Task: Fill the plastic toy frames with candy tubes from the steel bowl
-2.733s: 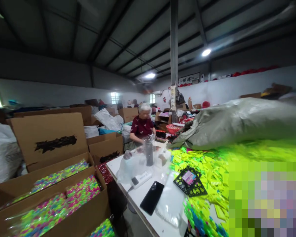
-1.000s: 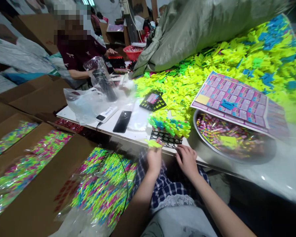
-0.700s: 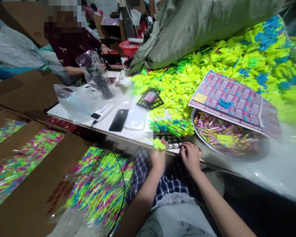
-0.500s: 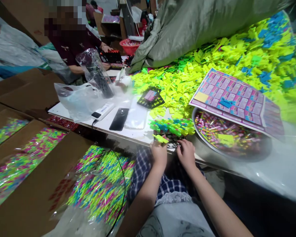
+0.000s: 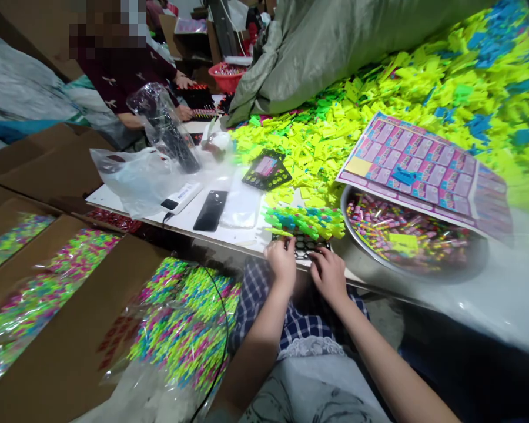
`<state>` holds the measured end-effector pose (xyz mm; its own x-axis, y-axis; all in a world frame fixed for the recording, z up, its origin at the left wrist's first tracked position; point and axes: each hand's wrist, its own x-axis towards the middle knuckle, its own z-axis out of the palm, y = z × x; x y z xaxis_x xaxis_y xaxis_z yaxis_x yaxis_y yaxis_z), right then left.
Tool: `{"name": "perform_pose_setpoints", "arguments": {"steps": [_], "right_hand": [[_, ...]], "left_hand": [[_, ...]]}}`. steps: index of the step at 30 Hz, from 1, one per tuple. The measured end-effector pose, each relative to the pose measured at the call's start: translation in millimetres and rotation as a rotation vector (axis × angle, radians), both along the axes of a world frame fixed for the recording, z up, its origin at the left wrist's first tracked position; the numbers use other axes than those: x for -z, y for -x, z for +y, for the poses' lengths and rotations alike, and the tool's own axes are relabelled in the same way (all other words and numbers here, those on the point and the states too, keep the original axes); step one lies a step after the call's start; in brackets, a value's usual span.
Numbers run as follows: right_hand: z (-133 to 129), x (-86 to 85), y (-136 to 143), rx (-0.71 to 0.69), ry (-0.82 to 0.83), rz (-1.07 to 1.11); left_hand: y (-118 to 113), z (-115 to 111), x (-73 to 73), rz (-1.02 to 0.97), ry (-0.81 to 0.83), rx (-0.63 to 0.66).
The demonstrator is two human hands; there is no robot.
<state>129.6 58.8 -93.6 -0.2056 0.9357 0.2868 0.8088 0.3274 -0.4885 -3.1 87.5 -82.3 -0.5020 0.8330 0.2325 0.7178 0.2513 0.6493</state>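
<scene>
A black tray with round holes (image 5: 302,247) lies at the table's front edge, its rear part under rows of yellow, green and blue plastic pieces (image 5: 306,220). My left hand (image 5: 282,260) is at the tray's left side, its fingers pinched together around a yellow-green piece that shows just above them. At the front right of the tray, my right hand (image 5: 329,271) rests with bent fingers on the edge. Whether anything small is under those fingertips is hidden.
Right of the tray stands a metal bowl (image 5: 370,249) of small pink and yellow items, partly under printed sheets (image 5: 412,161). Behind is a yellow heap (image 5: 317,141). A phone (image 5: 210,210) and plastic bags lie left. Boxes stand lower left; another person works at the back.
The yellow-green piece in my left hand has gone down to the tray's left side. My right hand has shifted slightly left and its fingers have moved along the tray's front edge.
</scene>
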Motion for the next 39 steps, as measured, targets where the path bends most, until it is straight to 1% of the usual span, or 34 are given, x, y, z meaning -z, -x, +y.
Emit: {"name": "perform_pose_setpoints", "arguments": {"steps": [7,11,17,20,22,24,27,30,33,39], "right_hand": [[0.1,5.0,-1.1,-0.006,-0.02,-0.005],[0.2,6.1,-2.0,-0.015,-0.033,0.0],[-0.6,6.6,-0.7,0.001,-0.033,-0.002],[0.6,5.2,1.5,0.016,-0.03,0.012],[3.4,2.9,4.1,0.056,-0.038,0.042],[8.0,-0.3,8.2,0.126,-0.057,0.074],[16.9,-4.5,17.6,0.209,-0.096,0.062],[25.7,-4.9,28.9,0.258,-0.109,0.001],[33.1,-1.6,37.6,0.305,-0.107,-0.024],[39.2,-0.1,42.3,0.337,-0.107,-0.03]], "left_hand": [[-2.0,0.8,-0.3,0.023,0.015,0.004],[-2.7,-1.4,-0.4,0.077,0.052,0.031],[0.2,-0.3,-6.5,0.18,0.102,0.15],[1.5,1.5,-7.0,0.216,0.127,0.207],[2.1,2.2,-6.4,0.233,0.141,0.222],[2.7,2.2,-5.8,0.247,0.146,0.228],[4.3,1.5,-5.8,0.264,0.137,0.239],[6.3,1.5,-5.8,0.283,0.124,0.251],[7.8,2.6,-4.4,0.3,0.123,0.253],[8.7,5.7,1.1,0.326,0.137,0.244]]}}
